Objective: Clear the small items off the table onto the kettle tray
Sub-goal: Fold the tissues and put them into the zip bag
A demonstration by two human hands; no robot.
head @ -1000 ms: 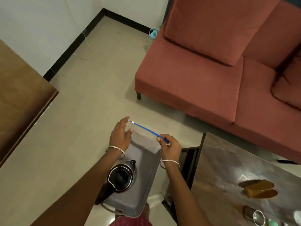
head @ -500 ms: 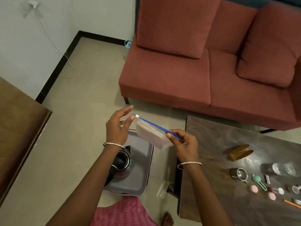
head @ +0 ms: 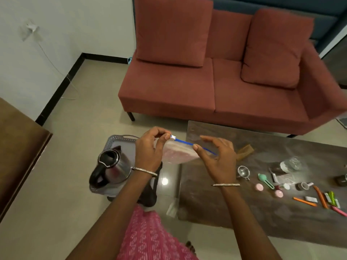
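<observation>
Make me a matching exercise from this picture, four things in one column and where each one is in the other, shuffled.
Things:
1. kettle
2. zip bag
3. small metal strainer
4. sofa cushion

Places:
A. held between the left hand and right hand
B. lying on the dark table
C. leaning against the sofa back
D. standing on the grey tray

Pairs: 1-D, 2-A, 3-B, 4-C
</observation>
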